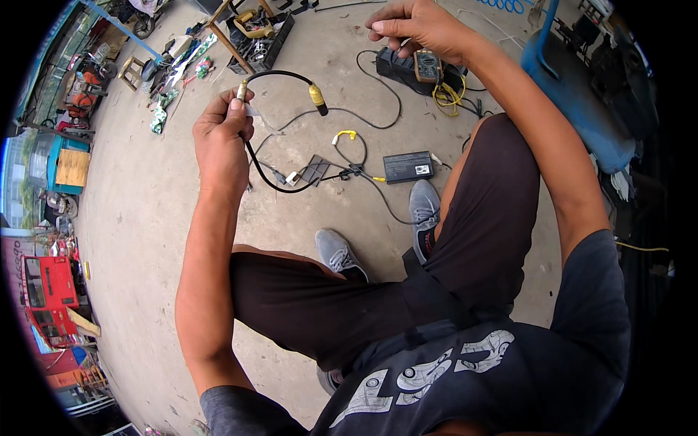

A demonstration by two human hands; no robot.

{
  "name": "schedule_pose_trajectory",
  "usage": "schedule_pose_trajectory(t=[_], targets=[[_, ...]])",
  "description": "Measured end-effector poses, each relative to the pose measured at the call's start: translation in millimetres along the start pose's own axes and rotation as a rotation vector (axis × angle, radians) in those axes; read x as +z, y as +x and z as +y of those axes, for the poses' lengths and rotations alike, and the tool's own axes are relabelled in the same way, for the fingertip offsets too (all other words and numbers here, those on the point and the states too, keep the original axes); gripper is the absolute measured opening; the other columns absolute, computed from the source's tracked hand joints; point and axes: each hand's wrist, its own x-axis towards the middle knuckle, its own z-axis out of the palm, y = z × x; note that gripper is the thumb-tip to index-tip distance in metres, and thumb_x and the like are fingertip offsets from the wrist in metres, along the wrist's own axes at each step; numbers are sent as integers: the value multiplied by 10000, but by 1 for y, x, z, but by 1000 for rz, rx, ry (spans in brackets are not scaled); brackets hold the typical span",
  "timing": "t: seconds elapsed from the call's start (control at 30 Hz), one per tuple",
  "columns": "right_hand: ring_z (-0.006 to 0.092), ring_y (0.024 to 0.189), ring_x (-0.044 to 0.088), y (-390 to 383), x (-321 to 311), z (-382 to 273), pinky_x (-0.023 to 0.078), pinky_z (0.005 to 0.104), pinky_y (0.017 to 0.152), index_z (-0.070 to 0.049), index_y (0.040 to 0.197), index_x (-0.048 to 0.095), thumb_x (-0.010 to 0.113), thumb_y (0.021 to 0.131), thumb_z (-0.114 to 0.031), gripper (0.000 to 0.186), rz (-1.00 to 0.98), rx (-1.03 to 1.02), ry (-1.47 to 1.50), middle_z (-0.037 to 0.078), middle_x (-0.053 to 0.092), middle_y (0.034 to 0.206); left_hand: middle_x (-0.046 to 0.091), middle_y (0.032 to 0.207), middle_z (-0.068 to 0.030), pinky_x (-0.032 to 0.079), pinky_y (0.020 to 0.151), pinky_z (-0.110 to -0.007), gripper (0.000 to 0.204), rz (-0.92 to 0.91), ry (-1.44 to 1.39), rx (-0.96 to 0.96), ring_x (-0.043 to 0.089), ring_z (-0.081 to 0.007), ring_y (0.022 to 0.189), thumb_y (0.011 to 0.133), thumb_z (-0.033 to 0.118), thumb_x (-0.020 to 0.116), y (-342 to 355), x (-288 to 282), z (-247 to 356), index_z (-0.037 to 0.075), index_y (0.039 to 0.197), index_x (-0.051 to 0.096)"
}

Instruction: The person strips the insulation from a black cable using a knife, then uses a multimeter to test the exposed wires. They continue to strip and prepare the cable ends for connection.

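Fingers (234, 109) of the left hand (222, 138) curl into a closed fist around the black cable (280, 74), thumb pressed along its metal end, which stands just above the fist and points up and away from the person. From that grip the cable arches over to the right and ends in a yellow-collared connector (318, 99), hanging free just right of the fist with its long axis tilted down and to the right; the left hand is clearly the nearer to it. A second run of the cable drops below the fist toward a small black box (408, 166) on the concrete floor (145, 218). The right hand (418, 27), well up and right of the cable, has its fingertips pinched together over a multimeter (427, 67); whether they hold anything is not discernible.
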Motion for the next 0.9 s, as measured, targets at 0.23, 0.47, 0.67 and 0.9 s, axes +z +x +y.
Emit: schedule_pose_trajectory(t=[0.23,0.47,0.67,0.9], targets=[[84,689,627,3,-37,1,573,242,554,-9,1070,681,676,934,-165,207,205,127,357,49,696,927,501,748,45,277,561,-213,185,148,317,214,359,-44,635,999,105,566,-8,4,4,-22,1084,671],[43,728,621,-64,-66,87,551,188,619,-1,1143,653,638,971,-184,252,352,268,354,23,700,955,540,786,34,280,556,-196,224,257,345,429,375,-25,651,997,111,592,-10,-5,6,-51,1134,663],[90,691,606,-171,-56,197,512,252,590,14,1031,682,666,936,-185,220,312,608,226,45,655,831,556,806,21,300,559,-196,232,347,372,527,392,-25,659,1004,117,581,-6,-19,10,-52,1148,651],[128,622,603,-306,-15,289,518,290,559,29,955,683,678,900,-146,184,549,926,111,58,655,768,533,784,30,282,551,-194,213,313,165,417,361,-24,636,1011,134,564,2,-21,10,-26,1114,661]])
